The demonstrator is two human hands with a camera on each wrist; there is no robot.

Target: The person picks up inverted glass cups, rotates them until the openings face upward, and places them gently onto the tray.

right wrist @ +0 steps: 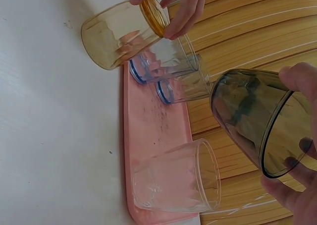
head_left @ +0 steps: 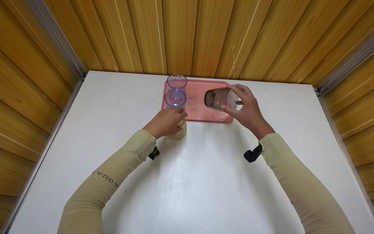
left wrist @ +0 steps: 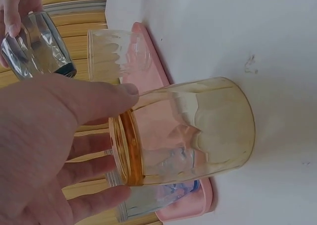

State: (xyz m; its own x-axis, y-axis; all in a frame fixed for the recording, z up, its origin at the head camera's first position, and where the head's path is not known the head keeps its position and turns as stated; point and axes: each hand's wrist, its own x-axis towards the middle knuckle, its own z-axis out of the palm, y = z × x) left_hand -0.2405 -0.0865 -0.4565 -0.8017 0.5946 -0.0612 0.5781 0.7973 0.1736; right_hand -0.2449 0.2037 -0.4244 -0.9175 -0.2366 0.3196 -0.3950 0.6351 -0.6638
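My left hand (head_left: 167, 122) grips a yellow-tinted cup (left wrist: 188, 131) by its thick orange base. The cup is upside down, its wide mouth at the white table in front of the pink tray; whether it touches the table I cannot tell. Over the tray's right side, my right hand (head_left: 248, 109) holds a dark grey see-through cup (right wrist: 247, 111) near its rim, thumb and fingers on opposite sides. That cup is tilted on its side, base to the left. Below it, a clear cup (right wrist: 173, 178) stands on the tray's front right corner.
Two blue-tinted cups (head_left: 176, 82) stand one behind the other along the left side of the pink tray (head_left: 195, 112). The tray lies at the back of the white table (head_left: 187, 182), close to the wood-panelled wall (head_left: 180, 35). More panelling rises left and right.
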